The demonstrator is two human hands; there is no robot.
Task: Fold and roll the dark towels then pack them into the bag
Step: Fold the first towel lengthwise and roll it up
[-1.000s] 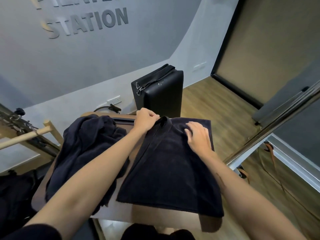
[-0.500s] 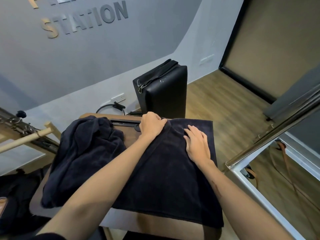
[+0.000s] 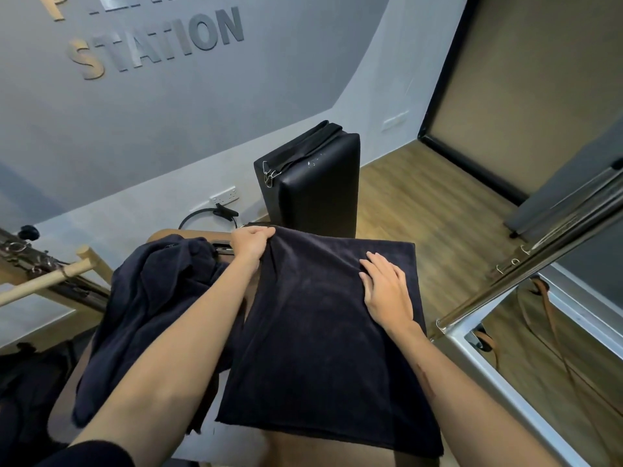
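Folding is underway: left hand (image 3: 251, 242) grips the dark towel's (image 3: 320, 348) far corner, right hand (image 3: 387, 291) presses it flat, fingers straight; rolling likely follows.

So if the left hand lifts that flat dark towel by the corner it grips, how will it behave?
Probably floppy: the towel already creases at the left hand and droops over the table edge. It likely slides little, since the nap looks plush under the flat right hand. It will not roll or tip.
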